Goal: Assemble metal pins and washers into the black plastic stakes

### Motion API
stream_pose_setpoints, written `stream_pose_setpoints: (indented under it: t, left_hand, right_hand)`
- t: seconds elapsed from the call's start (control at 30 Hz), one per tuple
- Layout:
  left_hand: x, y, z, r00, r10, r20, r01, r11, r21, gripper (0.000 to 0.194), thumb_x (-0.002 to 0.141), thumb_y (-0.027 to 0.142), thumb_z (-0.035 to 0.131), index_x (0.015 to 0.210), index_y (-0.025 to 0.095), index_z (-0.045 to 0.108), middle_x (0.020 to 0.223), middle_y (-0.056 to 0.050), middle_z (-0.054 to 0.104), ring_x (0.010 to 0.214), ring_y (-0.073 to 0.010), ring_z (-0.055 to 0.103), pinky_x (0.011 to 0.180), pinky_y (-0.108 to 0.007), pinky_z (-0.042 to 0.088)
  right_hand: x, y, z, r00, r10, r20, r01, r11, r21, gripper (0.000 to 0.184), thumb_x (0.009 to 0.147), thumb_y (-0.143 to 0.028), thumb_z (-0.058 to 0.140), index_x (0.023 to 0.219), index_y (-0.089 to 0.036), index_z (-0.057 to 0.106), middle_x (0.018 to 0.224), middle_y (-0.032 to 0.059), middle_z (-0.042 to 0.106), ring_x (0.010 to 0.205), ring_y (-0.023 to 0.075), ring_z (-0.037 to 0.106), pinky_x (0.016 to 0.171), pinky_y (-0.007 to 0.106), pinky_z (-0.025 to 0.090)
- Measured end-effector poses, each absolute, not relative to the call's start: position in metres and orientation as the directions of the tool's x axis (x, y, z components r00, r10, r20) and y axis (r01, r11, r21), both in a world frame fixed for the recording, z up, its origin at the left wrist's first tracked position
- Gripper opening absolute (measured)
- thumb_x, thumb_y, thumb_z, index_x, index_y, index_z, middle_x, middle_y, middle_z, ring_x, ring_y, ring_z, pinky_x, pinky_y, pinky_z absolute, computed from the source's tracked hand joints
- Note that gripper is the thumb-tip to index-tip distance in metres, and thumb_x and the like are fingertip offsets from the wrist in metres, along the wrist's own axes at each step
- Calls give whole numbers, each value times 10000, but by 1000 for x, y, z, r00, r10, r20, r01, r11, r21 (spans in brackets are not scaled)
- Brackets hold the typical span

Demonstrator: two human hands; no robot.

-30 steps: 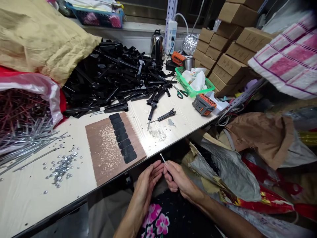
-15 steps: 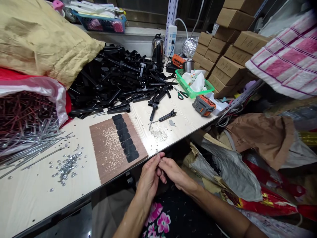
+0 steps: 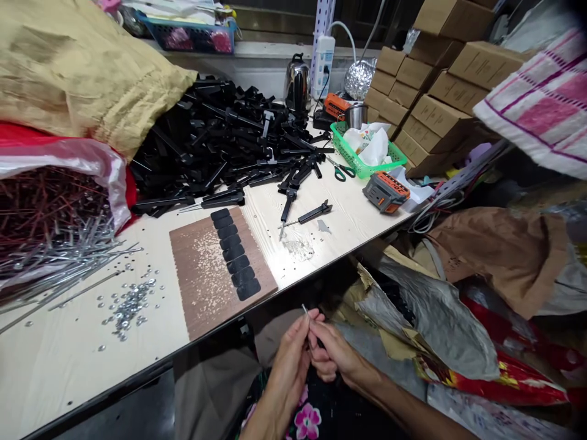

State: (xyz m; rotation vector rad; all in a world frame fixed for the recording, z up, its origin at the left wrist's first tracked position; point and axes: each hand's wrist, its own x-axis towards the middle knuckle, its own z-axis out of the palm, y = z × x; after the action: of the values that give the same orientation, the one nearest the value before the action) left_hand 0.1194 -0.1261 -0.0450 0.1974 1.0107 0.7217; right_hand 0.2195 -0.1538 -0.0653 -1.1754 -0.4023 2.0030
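Low over my lap, just off the table's front edge, my left hand (image 3: 292, 347) and my right hand (image 3: 334, 349) meet with fingertips pinched. A thin metal rod (image 3: 305, 310) sticks up a little from between them; the rest of it is hidden by the fingers. Nearest on the table is a brown board (image 3: 197, 287) bearing a row of black rounded pieces (image 3: 237, 264) and many tiny pale bits. Behind it lie a black clip-like part (image 3: 315, 211) and another like it, with a slim metal tip.
Small metal washers (image 3: 126, 310) and long metal rods (image 3: 82, 250) lie at the left. A big heap of black parts (image 3: 220, 134) covers the back. Scissors (image 3: 340, 172), a green basket (image 3: 364, 170), a battery pack (image 3: 386, 192) and stacked boxes (image 3: 426, 125) stand right.
Both hands have moved down and slightly right, away from the table edge. More of the metal rod now shows above the fingertips. The view has shifted a little.
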Motion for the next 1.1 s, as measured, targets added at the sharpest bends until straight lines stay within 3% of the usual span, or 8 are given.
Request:
stream_pose_setpoints:
  t: [0.13, 0.4, 0.63, 0.73, 0.87, 0.97, 1.03, 1.1]
  left_hand:
    - [120, -118, -25, 370, 683, -629, -401, 729, 555, 383, 788, 402, 673, 1082, 157, 681, 1053, -114, 690, 950, -205, 646, 792, -265, 499]
    - [113, -72, -12, 338, 647, -684, -446, 750, 489, 261, 688, 289, 769, 874, 120, 700, 860, -96, 698, 849, -197, 655, 702, -251, 521]
    - [117, -123, -42, 312, 682, -662, -483, 714, 508, 285, 622, 373, 812, 718, 140, 679, 692, -27, 651, 655, -122, 608, 649, -209, 490]
    - [121, -139, -39, 457, 651, -606, -363, 759, 541, 288, 754, 405, 703, 851, 134, 699, 778, -66, 668, 733, -150, 621, 726, -244, 486]
    - [121, -130, -15, 382, 722, -577, -262, 684, 681, 338, 805, 442, 627, 958, 150, 698, 784, -57, 660, 654, -128, 595, 651, -230, 489]
    - [109, -115, 11, 255, 825, -504, -180, 552, 814, 337, 786, 458, 629, 932, 163, 701, 1020, -95, 664, 513, -96, 547, 481, -234, 461]
    - [96, -106, 29, 119, 906, -405, -145, 420, 896, 316, 774, 454, 645, 892, 166, 703, 1125, -106, 641, 529, -100, 559, 484, -235, 464]
    - [83, -98, 47, -28, 951, -308, -129, 302, 944, 301, 780, 448, 645, 888, 172, 699, 1009, -88, 675, 652, -140, 607, 616, -241, 497]
  right_hand:
    - [224, -144, -52, -255, 798, -545, -399, -601, -693, 460, 847, -650, 451, 719, -212, 393, 410, -123, 299, 291, 27, 209, 294, 136, 197]
    - [211, -101, -25, -241, 789, -565, -386, -612, -690, 355, 901, -526, 413, 729, -218, 378, 433, -130, 257, 315, 24, 175, 316, 130, 189]
    - [216, -155, -52, -195, 751, -631, -356, -654, -667, 491, 810, -681, 489, 712, -212, 380, 438, -130, 255, 321, 18, 187, 315, 128, 189]
    - [225, -175, -53, -218, 718, -661, -361, -688, -629, 516, 808, -720, 445, 715, -218, 374, 417, -134, 240, 306, 25, 174, 296, 133, 180]
    - [228, -163, -43, -238, 809, -537, -381, -586, -715, 494, 850, -688, 417, 730, -210, 388, 417, -132, 245, 303, 28, 187, 308, 140, 175]
    - [222, -145, -27, -287, 889, -356, -324, -440, -837, 466, 893, -644, 382, 817, -188, 444, 502, -91, 379, 354, 47, 340, 376, 176, 308]
    - [219, -135, -11, -313, 917, -246, -171, -309, -935, 420, 923, -583, 387, 953, -175, 480, 641, -33, 514, 487, 86, 501, 500, 224, 427]
    - [218, -127, 7, -221, 966, -134, 81, -119, -990, 338, 936, -488, 442, 1063, -180, 496, 856, 39, 602, 743, 147, 608, 702, 293, 489]
